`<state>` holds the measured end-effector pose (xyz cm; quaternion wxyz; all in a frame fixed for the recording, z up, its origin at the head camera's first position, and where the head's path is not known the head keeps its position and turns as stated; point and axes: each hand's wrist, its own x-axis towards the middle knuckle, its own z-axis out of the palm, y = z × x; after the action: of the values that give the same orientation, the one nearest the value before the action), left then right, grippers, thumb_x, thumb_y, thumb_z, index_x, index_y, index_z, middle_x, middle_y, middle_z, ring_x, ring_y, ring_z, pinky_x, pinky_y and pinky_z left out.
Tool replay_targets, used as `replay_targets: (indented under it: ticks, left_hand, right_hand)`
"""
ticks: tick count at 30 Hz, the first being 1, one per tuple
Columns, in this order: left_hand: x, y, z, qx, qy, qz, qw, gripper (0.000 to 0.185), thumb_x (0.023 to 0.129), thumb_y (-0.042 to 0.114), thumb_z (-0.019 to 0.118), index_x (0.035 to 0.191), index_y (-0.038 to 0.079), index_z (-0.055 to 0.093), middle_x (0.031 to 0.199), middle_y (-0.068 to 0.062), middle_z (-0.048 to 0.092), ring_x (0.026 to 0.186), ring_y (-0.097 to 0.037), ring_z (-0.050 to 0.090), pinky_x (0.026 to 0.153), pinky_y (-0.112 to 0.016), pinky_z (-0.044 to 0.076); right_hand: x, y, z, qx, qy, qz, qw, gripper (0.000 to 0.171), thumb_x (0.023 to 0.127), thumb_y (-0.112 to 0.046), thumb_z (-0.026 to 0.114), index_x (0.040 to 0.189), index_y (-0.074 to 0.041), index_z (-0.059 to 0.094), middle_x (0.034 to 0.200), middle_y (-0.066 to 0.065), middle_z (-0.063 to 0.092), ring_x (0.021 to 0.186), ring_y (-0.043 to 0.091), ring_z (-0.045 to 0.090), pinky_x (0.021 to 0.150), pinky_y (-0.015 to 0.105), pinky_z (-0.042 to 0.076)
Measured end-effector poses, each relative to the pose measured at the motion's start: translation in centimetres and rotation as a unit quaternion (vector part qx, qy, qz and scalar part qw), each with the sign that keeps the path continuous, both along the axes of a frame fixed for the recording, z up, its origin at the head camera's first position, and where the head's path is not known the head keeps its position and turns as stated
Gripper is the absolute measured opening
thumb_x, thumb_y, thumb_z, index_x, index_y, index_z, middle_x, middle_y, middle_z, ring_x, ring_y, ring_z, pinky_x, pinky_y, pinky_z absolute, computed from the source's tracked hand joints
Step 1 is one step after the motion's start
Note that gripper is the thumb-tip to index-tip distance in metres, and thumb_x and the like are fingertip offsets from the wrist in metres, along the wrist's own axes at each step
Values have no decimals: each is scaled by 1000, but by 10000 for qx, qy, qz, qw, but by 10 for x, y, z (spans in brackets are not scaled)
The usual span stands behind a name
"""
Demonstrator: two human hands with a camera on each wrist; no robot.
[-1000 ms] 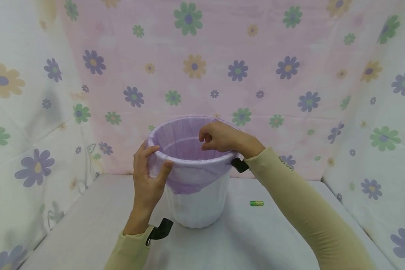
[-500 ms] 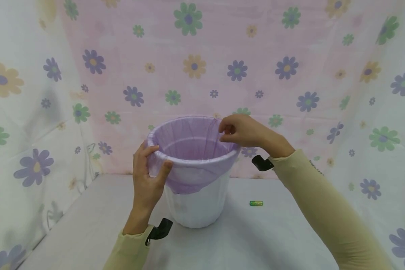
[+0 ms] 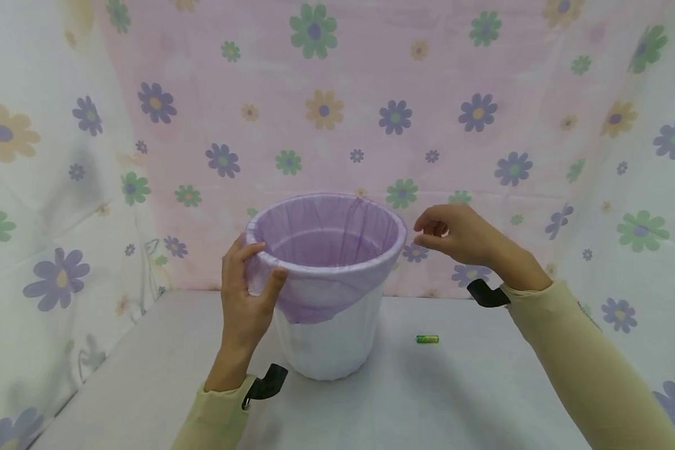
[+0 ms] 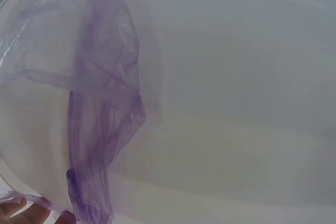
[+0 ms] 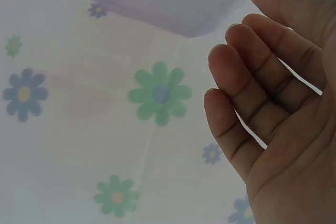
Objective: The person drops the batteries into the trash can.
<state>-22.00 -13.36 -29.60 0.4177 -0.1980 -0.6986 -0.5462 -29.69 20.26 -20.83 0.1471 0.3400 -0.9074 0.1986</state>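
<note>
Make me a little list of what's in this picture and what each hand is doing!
Bin: white bucket standing upright on the table
Liner: purple bag folded over the rim
Left hand: grips the bag at the near left rim
Right hand: in the air right of the bin, fingers loosely curled, holding nothing
Small thing: green battery lying on the table, apart from the bin
Backdrop: flowered cloth

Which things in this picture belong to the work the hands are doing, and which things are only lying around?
Belong to the work:
- white bin
- purple bag lining the bin, folded over its rim
- left hand, gripping the bag-covered rim
- right hand, empty, beside the bin and apart from it

Only lying around:
- small green battery on the table
- flowered cloth behind
</note>
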Motion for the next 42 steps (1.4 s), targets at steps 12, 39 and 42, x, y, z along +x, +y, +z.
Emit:
replay_targets:
  ticks: [12,39,42]
  left_hand:
    - [2,-2,-2,15,-101,30,9999,45,84,8,69,123,-3,50,143,-25,34,127,-34,37,97,-64,36]
    - [1,1,-1,-33,-32,18,10000,45,86,16,70,122,-2,50,143,-26,34,127,-34,36,96,-64,35]
    - [0,1,-1,-22,-39,3,10000,45,86,15,70,122,-2,50,143,-26,33,127,-34,36,97,-64,35]
  right_hand:
    - [-1,27,-58,-222,-396,-52,9990,14,89,-17,69,100,-9,67,85,-5,62,78,12,55,72,29,49]
    - [-16,37,-177,-204,-1475,-182,9887,12,85,-14,72,93,-11,65,79,-5,55,72,11,52,63,25,46]
    - [-19,40,-187,-178,-1619,-222,9864,12,85,-13,72,93,-10,65,78,-5,55,71,11,51,63,25,46]
